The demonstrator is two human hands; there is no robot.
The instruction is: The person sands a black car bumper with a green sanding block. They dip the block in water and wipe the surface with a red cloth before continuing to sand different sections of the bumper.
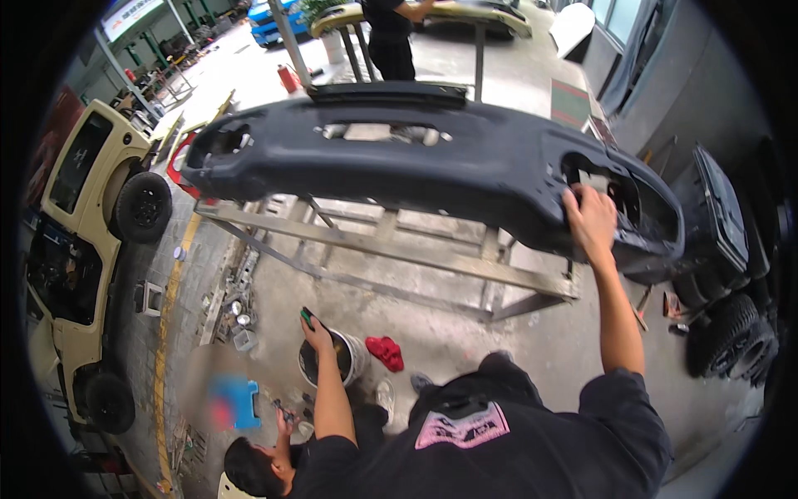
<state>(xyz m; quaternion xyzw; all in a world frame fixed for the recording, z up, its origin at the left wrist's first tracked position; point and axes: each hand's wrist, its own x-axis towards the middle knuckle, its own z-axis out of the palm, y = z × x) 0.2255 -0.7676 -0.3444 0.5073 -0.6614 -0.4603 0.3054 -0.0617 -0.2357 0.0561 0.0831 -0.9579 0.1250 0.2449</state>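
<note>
**Two hands at work: one on a dark bumper panel, one over a bucket**

From my remote view through the head camera, I see the right hand [592, 218] raised and laid on the right end of a long dark grey bumper panel [432, 162]. Its fingers [582, 200] are clenched over the edge of an opening in the panel, grasping it. The panel lies lengthwise across a steel frame stand [399, 249], whose bare bars show beneath it, and it spans most of the picture from left to right.

I see the left hand [316, 334] lower down, reaching toward the floor. Its fingers are closed on a small green object [306, 315], too small for me to identify. This hand hovers at the rim of a white bucket [353, 358] standing on the concrete floor [465, 333]. A red rag [386, 353] lies on the floor just beside the bucket.

Left of the stand, a cream-coloured off-road vehicle [79, 249] is parked, with a yellow line [166, 316] painted on the floor alongside it. Scattered small parts [233, 312] lie near the stand's left foot. Another person [389, 37], in dark clothes, stands well beyond the panel at the top.
</note>
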